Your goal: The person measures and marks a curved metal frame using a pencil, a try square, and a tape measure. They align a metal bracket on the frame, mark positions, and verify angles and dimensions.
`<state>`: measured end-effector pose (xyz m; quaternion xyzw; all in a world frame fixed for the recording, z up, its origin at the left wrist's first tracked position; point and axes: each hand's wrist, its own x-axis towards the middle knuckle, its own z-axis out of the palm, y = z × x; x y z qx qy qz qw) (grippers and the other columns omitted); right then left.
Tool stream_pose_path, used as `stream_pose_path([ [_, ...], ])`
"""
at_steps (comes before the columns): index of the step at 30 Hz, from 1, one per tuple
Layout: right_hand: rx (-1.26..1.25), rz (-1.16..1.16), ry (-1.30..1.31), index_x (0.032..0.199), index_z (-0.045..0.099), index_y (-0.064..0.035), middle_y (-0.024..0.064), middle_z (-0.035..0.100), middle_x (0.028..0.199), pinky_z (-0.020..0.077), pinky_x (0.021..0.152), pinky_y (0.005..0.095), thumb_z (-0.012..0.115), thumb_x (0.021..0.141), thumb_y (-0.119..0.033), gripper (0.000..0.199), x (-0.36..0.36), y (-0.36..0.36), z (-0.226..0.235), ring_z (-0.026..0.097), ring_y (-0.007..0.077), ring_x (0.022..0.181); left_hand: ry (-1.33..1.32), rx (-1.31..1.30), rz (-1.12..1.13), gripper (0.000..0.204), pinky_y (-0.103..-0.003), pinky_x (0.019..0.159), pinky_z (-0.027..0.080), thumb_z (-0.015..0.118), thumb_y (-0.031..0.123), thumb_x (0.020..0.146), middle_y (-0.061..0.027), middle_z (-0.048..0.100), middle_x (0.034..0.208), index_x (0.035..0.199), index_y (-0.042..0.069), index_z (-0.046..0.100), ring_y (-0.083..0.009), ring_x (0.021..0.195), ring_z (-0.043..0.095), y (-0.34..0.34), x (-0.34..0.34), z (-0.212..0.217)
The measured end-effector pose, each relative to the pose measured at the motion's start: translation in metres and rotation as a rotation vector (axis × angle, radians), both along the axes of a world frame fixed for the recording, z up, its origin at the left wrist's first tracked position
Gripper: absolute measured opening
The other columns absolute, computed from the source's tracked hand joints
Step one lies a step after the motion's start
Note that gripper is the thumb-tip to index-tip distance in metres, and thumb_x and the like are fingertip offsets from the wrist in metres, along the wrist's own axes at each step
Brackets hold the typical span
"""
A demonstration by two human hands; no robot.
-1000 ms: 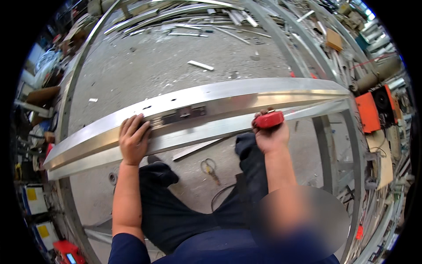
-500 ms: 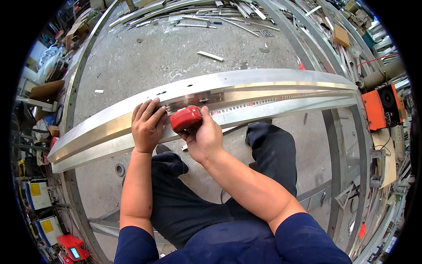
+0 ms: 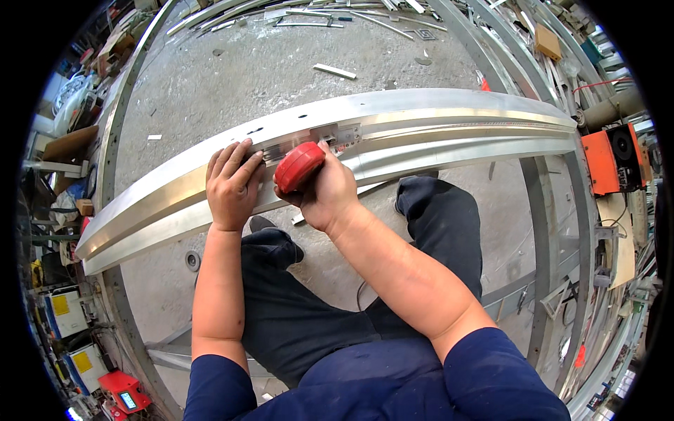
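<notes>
A long silver aluminium profile with a lengthwise channel lies crosswise in front of me. My right hand is closed round a red tape measure, tilted above the channel. Its pulled-out blade runs to the right inside the channel, by the far wall. Fingers outstretched, my left hand lies over the profile just left of the tape measure; its thumb is mostly hidden. A small metal plate with a cut-out sits on the channel wall beyond the tape measure.
Steel frame bars stand at both sides beneath the profile. An orange machine is at the right, a red device with a lit display at the lower left. Offcuts, including a short white strip, lie on the concrete floor.
The tape measure has tipped up and shifted slightly away from me. Its blade has gone from the near side of the profile to the far wall of the channel. My left hand stays on the profile.
</notes>
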<state>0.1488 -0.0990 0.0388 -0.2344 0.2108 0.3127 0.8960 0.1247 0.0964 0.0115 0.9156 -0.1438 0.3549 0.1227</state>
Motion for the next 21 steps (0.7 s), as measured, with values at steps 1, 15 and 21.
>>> stream_pose_path([
  [1,0.016,0.010,0.007,0.123,0.059,-0.0108,0.0132,0.069,0.108,0.0594,0.082,0.0541,0.032,0.115,-0.052,0.050,0.000,0.000,0.000,0.070,0.0341,0.095,0.000,0.004,0.003,0.022,-0.045,0.106,0.052,0.084,0.012,0.081,-0.0091,0.077,0.126,0.103,0.009,0.082,-0.0312,0.118,0.069,-0.001,0.000,0.000],
  [15,0.222,0.076,0.050,0.107,0.066,-0.0106,0.0119,0.072,0.098,0.0611,0.076,0.0477,0.048,0.108,-0.035,0.030,0.003,-0.002,-0.007,0.073,0.0332,0.085,-0.019,0.022,0.012,0.025,-0.045,0.106,0.052,0.086,0.013,0.080,-0.0075,0.077,0.126,0.104,0.011,0.083,-0.0308,0.118,0.070,0.003,0.002,-0.009],
  [21,0.290,0.070,0.072,0.106,0.067,-0.0105,0.0113,0.072,0.096,0.0629,0.070,0.0452,0.050,0.108,-0.034,0.030,0.006,-0.001,-0.012,0.074,0.0325,0.081,-0.010,0.032,0.007,0.027,-0.045,0.105,0.052,0.086,0.013,0.079,-0.0071,0.077,0.125,0.106,0.012,0.083,-0.0304,0.118,0.070,0.004,0.002,-0.009],
])
